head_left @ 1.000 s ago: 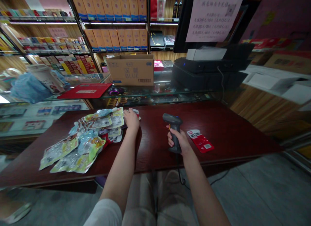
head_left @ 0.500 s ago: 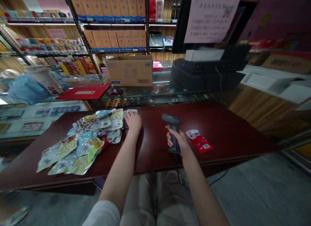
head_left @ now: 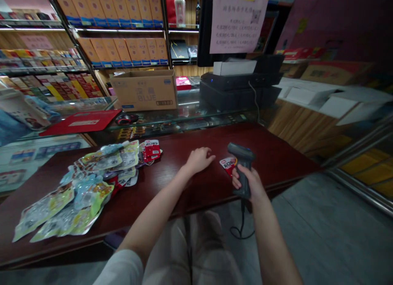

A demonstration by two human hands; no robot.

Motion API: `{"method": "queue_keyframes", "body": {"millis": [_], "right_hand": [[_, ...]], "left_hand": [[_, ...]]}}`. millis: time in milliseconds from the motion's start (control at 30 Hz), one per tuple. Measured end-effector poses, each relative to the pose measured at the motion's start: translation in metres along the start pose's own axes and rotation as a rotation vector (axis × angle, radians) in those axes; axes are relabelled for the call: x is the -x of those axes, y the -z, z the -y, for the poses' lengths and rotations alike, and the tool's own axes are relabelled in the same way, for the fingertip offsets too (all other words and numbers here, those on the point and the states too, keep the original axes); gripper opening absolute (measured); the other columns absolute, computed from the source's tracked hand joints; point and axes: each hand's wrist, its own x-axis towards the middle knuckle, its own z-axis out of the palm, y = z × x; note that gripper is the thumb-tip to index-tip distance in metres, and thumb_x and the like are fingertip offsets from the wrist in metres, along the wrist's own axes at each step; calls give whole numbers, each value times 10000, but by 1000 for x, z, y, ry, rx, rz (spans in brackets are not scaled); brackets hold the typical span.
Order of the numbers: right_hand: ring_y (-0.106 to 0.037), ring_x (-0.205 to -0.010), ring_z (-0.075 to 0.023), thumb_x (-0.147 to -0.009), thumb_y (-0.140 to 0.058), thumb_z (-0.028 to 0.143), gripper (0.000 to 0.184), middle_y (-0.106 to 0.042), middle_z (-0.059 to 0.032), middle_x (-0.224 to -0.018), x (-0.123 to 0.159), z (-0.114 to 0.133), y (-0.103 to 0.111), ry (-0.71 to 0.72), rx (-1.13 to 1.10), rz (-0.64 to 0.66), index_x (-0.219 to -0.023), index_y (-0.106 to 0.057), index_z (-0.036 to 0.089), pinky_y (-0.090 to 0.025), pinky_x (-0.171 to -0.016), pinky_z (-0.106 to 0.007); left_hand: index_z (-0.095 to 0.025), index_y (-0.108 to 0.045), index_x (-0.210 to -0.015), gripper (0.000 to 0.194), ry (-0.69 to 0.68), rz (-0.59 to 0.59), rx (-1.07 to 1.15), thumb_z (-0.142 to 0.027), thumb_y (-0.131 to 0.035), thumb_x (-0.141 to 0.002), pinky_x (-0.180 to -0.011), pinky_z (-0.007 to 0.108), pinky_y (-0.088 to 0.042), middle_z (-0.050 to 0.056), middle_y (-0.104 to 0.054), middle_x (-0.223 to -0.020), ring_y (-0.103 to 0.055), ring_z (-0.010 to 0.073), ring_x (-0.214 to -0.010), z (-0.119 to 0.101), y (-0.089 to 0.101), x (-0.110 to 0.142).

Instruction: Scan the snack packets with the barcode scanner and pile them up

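My right hand [head_left: 252, 180] is wrapped round the grip of a dark grey barcode scanner [head_left: 242, 154], its fingers near the yellow trigger. Partly hidden behind the scanner, a red and white snack packet [head_left: 226, 164] lies on the table. My left hand [head_left: 199, 160] is over the middle of the dark red table [head_left: 172, 178], its fingers loosely bent and apart, with nothing seen in them. The hand is between the packet and a pile of snack pouches [head_left: 92, 182] in clear, green and red wrapping. Small red packets [head_left: 152, 151] lie at that pile's right end.
Behind the table, a glass counter carries a cardboard box [head_left: 145, 90], a red mat [head_left: 86, 120], a computer mouse [head_left: 126, 119] and a black till [head_left: 227, 93]. A cable [head_left: 242, 219] hangs from the scanner past the table's front edge.
My left hand has come off the red packets by the pile and moved right. My right hand has carried the scanner right, over the single red packet. The view has turned right.
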Motion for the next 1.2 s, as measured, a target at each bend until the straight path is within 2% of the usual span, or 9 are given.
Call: {"method": "queue_keyframes", "body": {"millis": [100,300,533,633,767,867,967,1067,1200], "right_hand": [[-419,-343,-64,-746,-732,350,340,-515,67,-536,7,9,16,37,9,-57,-992,-572,177,-341,-348,-201],[-412,-340,-60,-743,-726,350,344,-505,69,-531,15,12,35,41,-12,-104,-1003,-587,173,-343,-350,-200],[-417,-347,-58,-765,-704,365,358,-507,68,-552,17,9,48,33,-36,-80,-1047,-590,175,-341,-353,-201],[-403,-339,-54,-758,-704,364,362,-503,72,-542,17,10,47,31,-46,-90,-1044,-585,176,-329,-348,-194],[-389,-331,-52,-744,-707,379,362,-497,77,-532,17,9,40,39,-46,-85,-1015,-577,177,-313,-342,-190],[-391,-331,-54,-736,-716,381,353,-501,78,-533,15,6,33,25,-42,-67,-987,-565,183,-313,-342,-192],[-395,-331,-54,-730,-724,377,347,-505,79,-532,13,4,22,15,-37,-48,-966,-551,190,-314,-344,-192],[-403,-335,-54,-735,-723,383,358,-506,81,-537,7,1,9,-3,-27,-4,-981,-547,190,-314,-347,-190],[-405,-328,-58,-728,-723,398,414,-508,84,-531,-5,-7,-15,-39,-3,78,-1033,-552,178,-318,-344,-194]], "left_hand": [[-164,-630,-1151,478,18,133,-3,-519,-544,-842,-881,396,-482,120,-686,-1147,-633,288,-1061,-24,-14,-9],[-170,-639,-1092,538,60,253,-122,-608,-563,-788,-940,457,-447,168,-635,-1209,-580,345,-1154,-52,-37,-23],[-162,-545,-1117,586,147,214,-102,-507,-727,-679,-949,428,-425,190,-557,-1261,-515,351,-1207,-49,-49,-27],[-194,-486,-1104,541,150,193,34,-405,-746,-679,-896,400,-443,115,-625,-1105,-590,291,-1060,-39,-50,-29],[-214,-445,-1080,467,95,21,382,-148,-677,-681,-771,295,-469,8,-635,-919,-607,161,-807,-21,-49,-34],[-210,-459,-1097,515,60,-188,648,-61,-631,-635,-782,273,-479,7,-638,-972,-610,135,-822,-7,-42,-38],[-185,-497,-1098,506,118,-367,916,-117,-662,-624,-840,306,-488,43,-651,-1007,-631,157,-877,6,-29,-40],[-155,-565,-976,371,198,-446,1117,-242,-696,-640,-817,345,-502,53,-663,-900,-634,182,-814,18,-14,-35],[-179,-571,-971,347,143,-558,1239,-300,-698,-672,-793,329,-519,20,-661,-871,-631,162,-779,37,3,-26]]}}
